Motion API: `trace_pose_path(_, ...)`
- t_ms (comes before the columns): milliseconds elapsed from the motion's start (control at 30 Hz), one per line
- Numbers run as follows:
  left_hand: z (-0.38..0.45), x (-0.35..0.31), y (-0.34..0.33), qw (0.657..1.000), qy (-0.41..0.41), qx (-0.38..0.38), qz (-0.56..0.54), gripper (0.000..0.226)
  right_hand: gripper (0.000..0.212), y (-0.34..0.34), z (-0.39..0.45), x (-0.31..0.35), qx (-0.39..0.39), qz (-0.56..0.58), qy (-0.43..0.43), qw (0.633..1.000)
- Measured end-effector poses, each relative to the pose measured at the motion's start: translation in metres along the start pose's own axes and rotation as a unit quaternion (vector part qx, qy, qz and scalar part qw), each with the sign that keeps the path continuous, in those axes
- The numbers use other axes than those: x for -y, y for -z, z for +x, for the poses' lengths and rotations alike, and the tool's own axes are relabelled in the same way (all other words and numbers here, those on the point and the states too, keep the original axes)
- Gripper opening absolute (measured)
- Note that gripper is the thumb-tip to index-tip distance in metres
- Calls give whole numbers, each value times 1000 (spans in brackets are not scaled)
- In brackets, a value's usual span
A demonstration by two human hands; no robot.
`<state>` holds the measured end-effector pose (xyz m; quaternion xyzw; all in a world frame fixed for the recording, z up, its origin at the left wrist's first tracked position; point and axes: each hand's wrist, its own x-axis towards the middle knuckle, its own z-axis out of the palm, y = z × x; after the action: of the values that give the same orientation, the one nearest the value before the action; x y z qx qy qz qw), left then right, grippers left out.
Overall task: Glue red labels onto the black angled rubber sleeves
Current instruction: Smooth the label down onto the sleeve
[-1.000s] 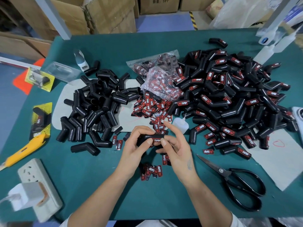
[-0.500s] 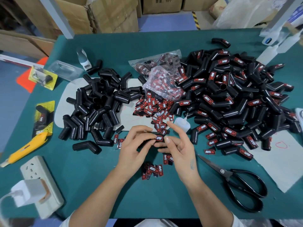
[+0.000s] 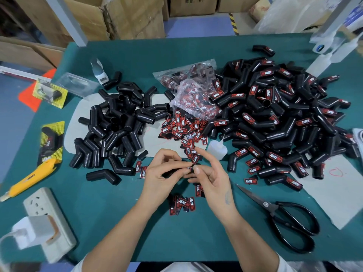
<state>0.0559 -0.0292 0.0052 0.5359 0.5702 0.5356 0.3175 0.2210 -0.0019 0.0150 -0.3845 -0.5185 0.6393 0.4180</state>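
Note:
My left hand [image 3: 164, 173] grips a black angled rubber sleeve [image 3: 170, 174], mostly hidden under its fingers. My right hand [image 3: 211, 178] pinches the sleeve's right end, its thumb on a red label [image 3: 189, 169] there, with the index finger raised. Unlabelled sleeves [image 3: 115, 124] are heaped to the left and labelled sleeves [image 3: 275, 118] in a large pile to the right. Loose red labels [image 3: 181, 129] lie between the piles. A few more labels [image 3: 182, 203] lie below my hands. A small glue bottle [image 3: 217, 149] lies just right of my hands.
A clear bag of labels [image 3: 193, 89] lies behind the loose ones. Black scissors [image 3: 284, 218] lie at front right. At the left are a yellow utility knife [image 3: 29, 179], a power strip [image 3: 49, 218] and a carded sample sleeve [image 3: 50, 140]. Grey sheets [image 3: 337, 199] lie under the piles.
The sleeve lay in plain sight between both hands with its label showing. Now my fingers have closed over it, my right thumb covers the label, and both hands sit slightly higher.

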Motion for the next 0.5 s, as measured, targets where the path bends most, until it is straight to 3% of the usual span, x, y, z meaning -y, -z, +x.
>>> trace_pose_path(200, 0, -3, -1, 999, -30, 5, 43, 19, 44, 2, 0, -1, 5, -7, 8, 1000)
trace_pose_path(500, 0, -3, 0, 999, -12, 16, 43, 12, 44, 1, -1, 0, -8, 7, -6, 1000)
